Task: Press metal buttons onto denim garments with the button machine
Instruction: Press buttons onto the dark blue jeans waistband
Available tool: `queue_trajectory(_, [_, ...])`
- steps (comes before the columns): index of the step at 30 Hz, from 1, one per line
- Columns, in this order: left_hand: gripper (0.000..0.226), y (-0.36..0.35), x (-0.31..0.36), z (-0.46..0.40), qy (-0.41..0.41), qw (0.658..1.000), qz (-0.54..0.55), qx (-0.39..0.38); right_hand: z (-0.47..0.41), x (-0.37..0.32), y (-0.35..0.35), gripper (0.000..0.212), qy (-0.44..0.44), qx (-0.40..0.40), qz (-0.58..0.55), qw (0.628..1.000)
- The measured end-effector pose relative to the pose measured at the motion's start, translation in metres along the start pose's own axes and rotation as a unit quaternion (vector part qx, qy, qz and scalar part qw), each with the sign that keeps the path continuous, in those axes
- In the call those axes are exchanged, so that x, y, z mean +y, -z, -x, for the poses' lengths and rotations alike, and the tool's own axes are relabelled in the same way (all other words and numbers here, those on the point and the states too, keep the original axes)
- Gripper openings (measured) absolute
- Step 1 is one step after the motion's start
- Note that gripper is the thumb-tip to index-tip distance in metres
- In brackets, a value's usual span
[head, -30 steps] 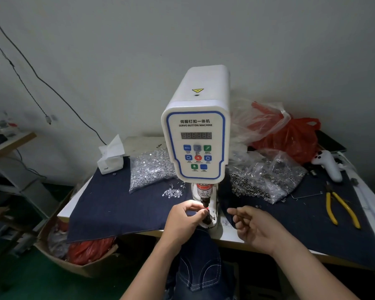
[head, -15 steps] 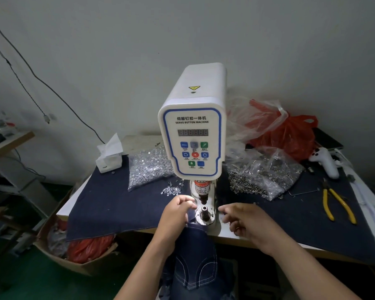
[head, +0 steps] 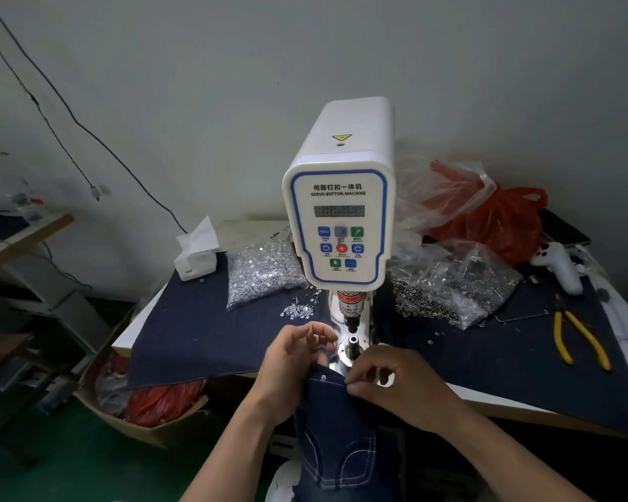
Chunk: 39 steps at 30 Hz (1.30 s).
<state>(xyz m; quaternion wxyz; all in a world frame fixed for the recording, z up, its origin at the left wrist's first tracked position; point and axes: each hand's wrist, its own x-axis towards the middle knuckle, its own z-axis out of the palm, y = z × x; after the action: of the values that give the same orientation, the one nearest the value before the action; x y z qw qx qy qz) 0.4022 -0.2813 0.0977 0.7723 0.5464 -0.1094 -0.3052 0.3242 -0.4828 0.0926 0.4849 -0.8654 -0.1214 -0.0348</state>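
A white servo button machine stands at the table's middle, its metal die post on a round base below the red-labelled head. A dark denim garment with white stitching hangs off the table's front edge, a small metal button near its top hem. My left hand grips the garment's left top edge just left of the die. My right hand pinches the hem's right side in front of the die.
Clear bags of metal button parts lie left and right of the machine on a dark cloth. Yellow-handled pliers, a white controller, a red plastic bag and a tissue box sit around. A cardboard box stands below left.
My left hand left the machine head and dropped to the garment. My right hand came in and took the hem. The garment's top edge now lies just in front of the die.
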Motion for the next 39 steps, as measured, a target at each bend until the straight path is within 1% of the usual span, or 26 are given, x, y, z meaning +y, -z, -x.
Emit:
queue_trajectory(5, [0.039, -0.005, -0.006, -0.003, 0.008, 1.000, 0.024, -0.006, 0.004, 0.003, -0.003, 0.013, -0.053, 0.001, 0.035, 0.998])
queue_trajectory(7, [0.037, -0.007, -0.005, -0.003, 0.006, 1.000, 0.017, -0.005, 0.005, 0.004, 0.000, 0.012, -0.065, -0.022, 0.042, 0.997])
queue_trajectory(9, [0.036, -0.010, -0.002, -0.001, 0.005, 1.000, -0.025, 0.003, 0.004, 0.003, 0.005, 0.008, -0.076, -0.068, 0.050, 0.994])
queue_trajectory(11, [0.037, -0.013, 0.001, 0.004, 0.001, 0.993, -0.114, -0.002, 0.003, 0.001, 0.009, 0.008, -0.080, -0.101, 0.055, 0.990])
queue_trajectory(12, [0.037, -0.014, 0.002, 0.007, -0.004, 0.983, -0.180, -0.017, 0.002, 0.000, 0.010, 0.011, -0.078, -0.108, 0.055, 0.990])
queue_trajectory(13, [0.035, -0.013, 0.002, 0.010, -0.015, 0.965, -0.258, -0.038, 0.001, -0.001, 0.011, 0.014, -0.076, -0.109, 0.050, 0.990])
queue_trajectory(15, [0.025, -0.007, 0.000, 0.014, -0.047, 0.919, -0.383, -0.081, -0.002, -0.004, 0.013, 0.018, -0.076, -0.098, 0.039, 0.991])
queue_trajectory(16, [0.019, -0.004, 0.000, 0.016, -0.061, 0.904, -0.415, -0.088, -0.003, -0.004, 0.013, 0.018, -0.079, -0.091, 0.032, 0.992])
queue_trajectory(19, [0.005, -0.003, 0.003, 0.018, -0.076, 0.891, -0.437, -0.096, -0.004, -0.003, 0.012, 0.016, -0.087, -0.079, 0.012, 0.993])
queue_trajectory(21, [0.007, -0.004, 0.004, 0.016, -0.090, 0.877, -0.464, -0.089, -0.006, -0.003, 0.012, 0.015, -0.086, -0.068, -0.002, 0.994])
queue_trajectory(22, [0.009, -0.004, 0.005, 0.015, -0.087, 0.880, -0.458, -0.088, -0.007, -0.004, 0.014, 0.013, -0.085, -0.064, -0.008, 0.994])
queue_trajectory(24, [0.017, -0.005, 0.005, 0.016, -0.078, 0.907, -0.403, -0.097, -0.009, -0.006, 0.021, 0.004, -0.080, -0.082, 0.008, 0.993])
queue_trajectory(25, [0.023, -0.005, 0.004, 0.016, -0.075, 0.921, -0.368, -0.101, -0.010, -0.005, 0.024, 0.004, -0.075, -0.099, 0.035, 0.992])
queue_trajectory(27, [0.033, -0.005, 0.002, 0.017, -0.069, 0.945, -0.302, -0.103, -0.010, 0.000, 0.029, 0.011, -0.071, -0.120, 0.102, 0.985])
queue_trajectory(29, [0.040, -0.004, 0.000, 0.016, -0.062, 0.965, -0.234, -0.104, -0.010, 0.004, 0.031, 0.013, -0.051, -0.106, 0.161, 0.980])
queue_trajectory(30, [0.044, -0.005, 0.000, 0.015, -0.059, 0.969, -0.219, -0.102, -0.009, 0.004, 0.033, 0.012, -0.045, -0.100, 0.166, 0.980])
queue_trajectory(31, [0.046, -0.005, 0.000, 0.014, -0.059, 0.968, -0.223, -0.100, -0.008, 0.006, 0.035, 0.011, -0.045, -0.107, 0.148, 0.982])
queue_trajectory(33, [0.043, -0.002, 0.001, 0.012, -0.061, 0.956, -0.270, -0.100, -0.008, 0.008, 0.038, 0.008, -0.043, -0.154, 0.081, 0.984])
queue_trajectory(34, [0.034, 0.000, 0.002, 0.011, -0.061, 0.945, -0.305, -0.101, -0.008, 0.009, 0.039, 0.006, -0.044, -0.169, 0.049, 0.983])
queue_trajectory(35, [0.023, 0.003, 0.001, 0.009, -0.060, 0.930, -0.347, -0.104, -0.008, 0.011, 0.039, 0.006, -0.047, -0.170, 0.020, 0.984])
queue_trajectory(36, [0.018, 0.005, 0.001, 0.008, -0.055, 0.911, -0.395, -0.106, -0.007, 0.013, 0.040, 0.009, -0.054, -0.159, -0.011, 0.986])
queue_trajectory(38, [0.025, 0.012, -0.005, 0.007, -0.037, 0.872, -0.478, -0.101, -0.007, 0.018, 0.039, 0.010, -0.070, -0.133, -0.067, 0.986])
queue_trajectory(39, [0.026, 0.015, -0.007, 0.007, -0.025, 0.860, -0.499, -0.104, -0.007, 0.020, 0.038, 0.009, -0.074, -0.129, -0.087, 0.985])
